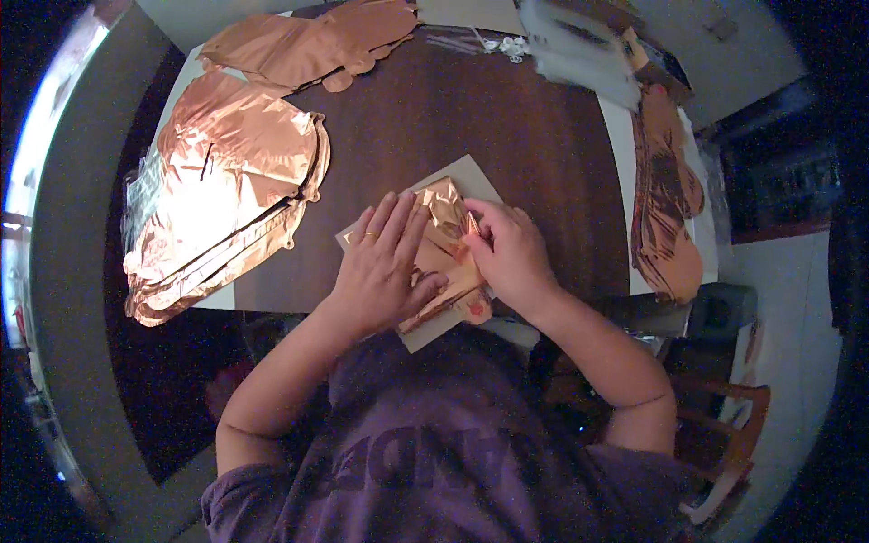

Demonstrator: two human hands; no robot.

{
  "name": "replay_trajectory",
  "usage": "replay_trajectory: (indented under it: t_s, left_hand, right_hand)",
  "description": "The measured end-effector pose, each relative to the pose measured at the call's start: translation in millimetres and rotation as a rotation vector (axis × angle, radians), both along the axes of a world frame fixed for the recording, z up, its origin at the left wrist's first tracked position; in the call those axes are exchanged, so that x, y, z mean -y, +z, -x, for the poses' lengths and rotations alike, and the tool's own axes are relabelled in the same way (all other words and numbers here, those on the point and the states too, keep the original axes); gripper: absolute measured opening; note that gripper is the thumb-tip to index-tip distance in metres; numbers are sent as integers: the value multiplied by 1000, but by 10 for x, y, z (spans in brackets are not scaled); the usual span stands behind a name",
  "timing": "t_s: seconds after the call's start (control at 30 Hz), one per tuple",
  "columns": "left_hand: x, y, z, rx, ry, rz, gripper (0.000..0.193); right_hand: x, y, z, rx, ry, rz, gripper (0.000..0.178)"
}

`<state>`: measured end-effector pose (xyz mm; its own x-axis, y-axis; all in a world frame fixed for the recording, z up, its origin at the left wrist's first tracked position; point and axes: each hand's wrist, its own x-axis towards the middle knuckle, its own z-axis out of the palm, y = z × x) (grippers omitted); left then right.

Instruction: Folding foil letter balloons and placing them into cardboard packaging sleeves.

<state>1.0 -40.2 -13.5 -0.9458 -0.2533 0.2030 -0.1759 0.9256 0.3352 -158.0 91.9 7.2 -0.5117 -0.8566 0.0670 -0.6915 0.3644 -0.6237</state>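
In front of me a flat grey card (pixel 477 172) lies tilted on the table, with a folded rose-gold foil balloon (pixel 441 210) on it. My left hand (pixel 385 262) is laid flat over the left part of the foil, fingers stretched out, a ring on one finger. At the foil's right edge, my right hand (pixel 511 253) pinches a bit of it between thumb and fingers. A rounded foil tab (pixel 474 309) with a reddish mark sticks out at the near side. Part of the balloon is hidden under my left hand.
Stacks of flat rose-gold foil balloons lie at the left (pixel 240 136), the far left and the right (pixel 665 199) of the dark brown table (pixel 489 109). Small white pieces (pixel 509 45) and clear plastic bags (pixel 579 50) sit at the back. A wooden chair (pixel 747 416) stands at the lower right.
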Motion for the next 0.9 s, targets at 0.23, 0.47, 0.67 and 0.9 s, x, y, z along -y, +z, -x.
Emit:
replay_trajectory:
  t_s: [0.23,0.47,0.67,0.9]
  left_hand:
    - [48,-11,82,22,-79,7,88]
    - [63,-11,203,-3,-138,-4,89]
    - [66,-33,274,0,-163,22,89]
    - [63,-136,268,-26,-164,77,92]
  right_hand:
    - [-74,-213,73,-219,0,204,38]
    - [-219,-209,130,-154,-11,84,41]
    - [-105,30,152,-436,127,122,42]
    - [99,-168,203,-477,357,-91,65]
